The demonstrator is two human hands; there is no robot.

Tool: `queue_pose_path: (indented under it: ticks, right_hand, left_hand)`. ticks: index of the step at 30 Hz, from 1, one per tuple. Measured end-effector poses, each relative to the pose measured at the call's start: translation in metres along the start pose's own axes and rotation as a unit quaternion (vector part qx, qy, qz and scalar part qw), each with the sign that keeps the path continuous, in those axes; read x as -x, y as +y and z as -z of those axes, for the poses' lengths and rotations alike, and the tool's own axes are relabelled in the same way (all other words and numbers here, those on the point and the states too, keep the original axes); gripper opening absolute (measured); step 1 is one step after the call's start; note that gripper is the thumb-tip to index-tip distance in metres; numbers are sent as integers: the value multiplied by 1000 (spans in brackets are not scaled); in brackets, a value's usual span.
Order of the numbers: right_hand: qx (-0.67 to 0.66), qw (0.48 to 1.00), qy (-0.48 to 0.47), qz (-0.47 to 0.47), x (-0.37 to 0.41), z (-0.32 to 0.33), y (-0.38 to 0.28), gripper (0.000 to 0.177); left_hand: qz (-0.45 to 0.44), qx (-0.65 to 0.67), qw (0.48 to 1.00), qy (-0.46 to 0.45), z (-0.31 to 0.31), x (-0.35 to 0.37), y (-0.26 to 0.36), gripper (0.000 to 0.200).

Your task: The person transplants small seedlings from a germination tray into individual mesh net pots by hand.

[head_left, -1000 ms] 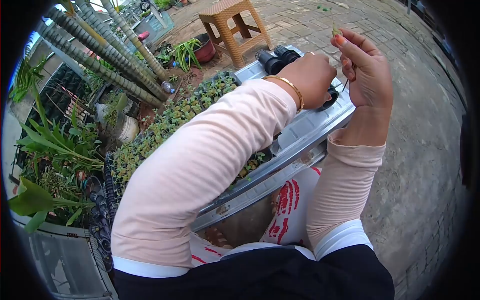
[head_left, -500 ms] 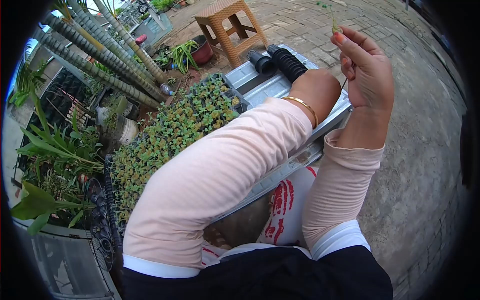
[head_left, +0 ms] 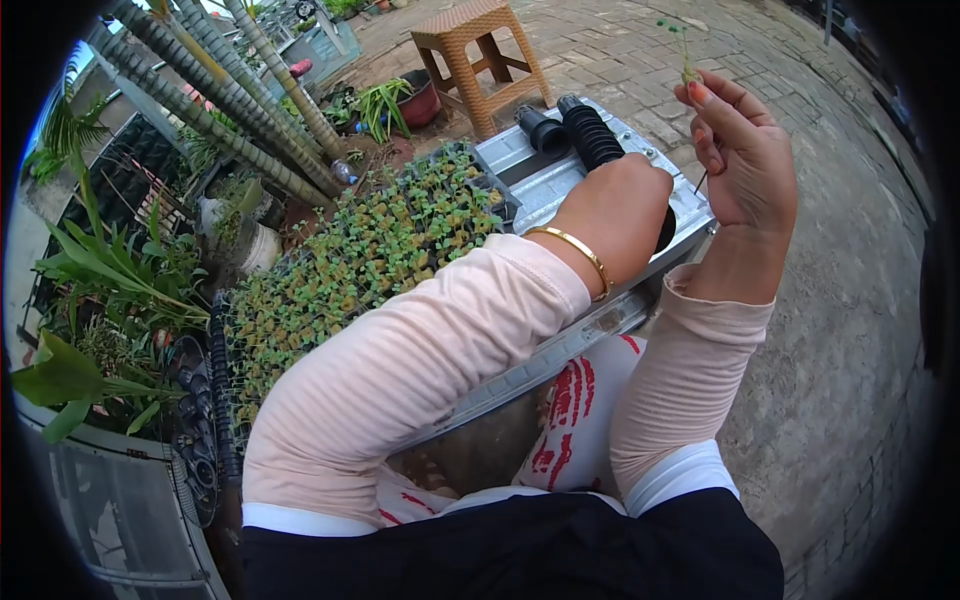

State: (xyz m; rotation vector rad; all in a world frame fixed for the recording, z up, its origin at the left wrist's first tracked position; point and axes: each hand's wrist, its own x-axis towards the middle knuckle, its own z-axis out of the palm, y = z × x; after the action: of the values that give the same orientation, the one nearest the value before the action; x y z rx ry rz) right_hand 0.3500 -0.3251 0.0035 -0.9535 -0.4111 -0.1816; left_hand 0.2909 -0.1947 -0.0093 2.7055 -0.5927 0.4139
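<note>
R hand (head_left: 745, 150) pinches a seedling (head_left: 685, 55), not yet potted. L hand (head_left: 615, 205) curled, prob. gripping black cups (head_left: 592, 135); tray (head_left: 214, 350) mostly full.

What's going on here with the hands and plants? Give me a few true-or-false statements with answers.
The right hand pinches a tiny green seedling, held up in the air. True.
The left hand wears a thin gold bangle at the wrist. True.
The black plastic seedling tray holds no plants. False: it is full of small green sprouts.
The tan woven stool lies tipped on its side. False: it stands upright on the brick paving.
The stack of black ribbed pots lies on the grey metal trough. True.
</note>
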Motion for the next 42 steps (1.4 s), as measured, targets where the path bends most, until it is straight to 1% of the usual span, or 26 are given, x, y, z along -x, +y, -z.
queue_pose_path:
  ticks: [2,4,5,6,8,9,10,12,13,14,15,16,18,19,20,22,23,24,26,27,28,30,31,36,38,42]
  right_hand:
    - [-9,1000,-19,-3,1,-7,1,31]
    - [-13,999,-53,-8,3,-17,2,31]
    - [-12,997,-77,-4,7,-26,0,30]
    - [-14,996,-85,-3,11,-37,0,30]
    - [-16,994,-113,-2,20,-60,0,30]
    - [-18,988,-154,-19,24,-67,1,30]
    - [-22,986,-165,-19,29,-78,2,30]
    - [-37,975,-213,-45,43,-103,6,29]
    - [-43,971,-229,-49,52,-116,9,29]
    - [-45,963,-259,-61,59,-125,13,30]
    - [-49,958,-275,-63,67,-136,13,31]
    - [-52,953,-290,-67,77,-147,13,31]
    - [-63,944,-312,-84,93,-166,16,32]
    - [-84,941,-314,-92,103,-176,18,32]
    - [-105,938,-316,-100,113,-186,20,32]
    - [-121,920,-349,-132,129,-201,21,30]
    - [-122,914,-360,-139,138,-208,22,30]
    - [-122,909,-371,-148,146,-214,24,30]
    - [-120,894,-396,-170,160,-225,27,29]
    - [-133,886,-404,-184,167,-229,30,28]
    - [-147,877,-412,-198,174,-234,34,28]
    - [-159,864,-425,-218,186,-240,36,28]
    - [-169,853,-434,-235,190,-244,37,27]
    - [-218,834,-446,-241,203,-251,56,26]
    - [-230,829,-447,-247,204,-251,59,26]
    - [-218,830,-444,-258,204,-251,59,26]
  left_hand:
    - [3,10,999,35,19,16,-7,24]
    - [21,176,979,103,43,37,-15,33]
    - [79,287,950,92,60,50,-14,37]
    - [135,393,906,80,79,64,-12,41]
    - [210,470,852,101,114,97,-12,45]
    - [228,502,826,117,127,115,-14,43]
    - [220,557,787,148,135,133,-19,39]
    - [179,684,682,186,149,174,-24,31]
    - [178,680,683,196,155,191,-25,31]
    - [150,730,636,200,159,207,-25,27]
    - [119,777,584,203,161,222,-24,30]
    - [118,774,584,213,161,233,-21,30]
    - [70,756,603,246,160,253,-16,48]
    - [90,719,629,281,159,265,-16,57]
    - [106,668,672,300,158,275,-16,50]
    - [143,619,701,323,157,287,-14,43]
    - [119,626,691,342,154,291,-13,32]
    - [122,624,688,349,152,296,-12,32]
    - [147,490,752,416,151,306,-13,23]
    - [150,449,779,411,153,312,-13,21]
    - [152,446,778,416,155,317,-14,21]
    - [183,343,835,389,161,325,-14,28]
    - [174,325,845,387,164,326,-14,35]
    - [211,298,832,419,161,335,-25,39]
    - [184,272,854,403,160,335,-31,36]
    - [201,246,857,405,161,335,-34,33]
